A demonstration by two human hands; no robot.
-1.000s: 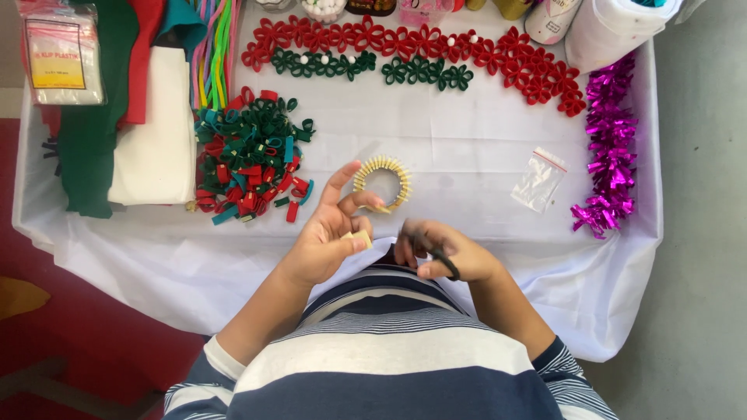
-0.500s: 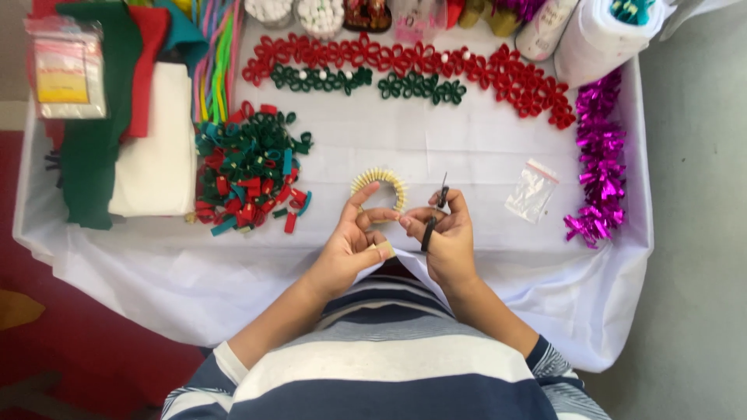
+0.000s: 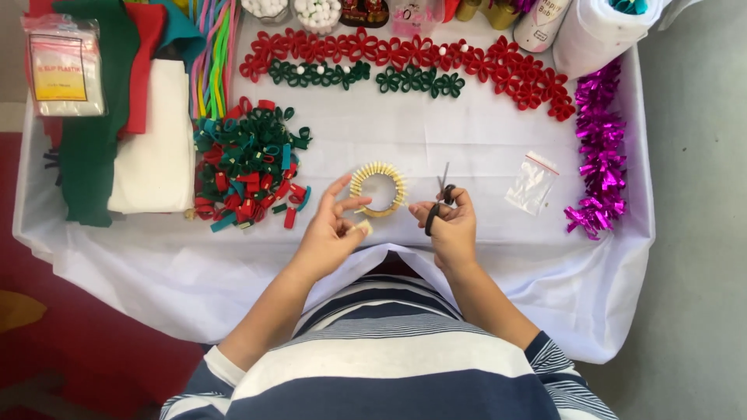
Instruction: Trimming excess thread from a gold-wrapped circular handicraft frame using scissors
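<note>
My left hand (image 3: 331, 225) pinches a small pale wooden piece (image 3: 361, 228) between thumb and fingers, just in front of a ring of pale wooden pegs (image 3: 378, 189) that lies on the white tablecloth. My right hand (image 3: 449, 224) grips small black-handled scissors (image 3: 438, 201), blades pointing away from me, to the right of the ring. The two hands are apart, with the ring between and just beyond them.
A heap of red, green and teal felt loops (image 3: 245, 165) lies left of the ring. Red and green felt flower chains (image 3: 405, 58) run along the back. Purple tinsel (image 3: 600, 152), a small clear bag (image 3: 531, 184), folded felt sheets (image 3: 117, 117) and jars (image 3: 315, 12) edge the table.
My hands have drawn apart. The right hand moved right with the scissors, now held upright beside the ring; the left hand still pinches the small wooden piece.
</note>
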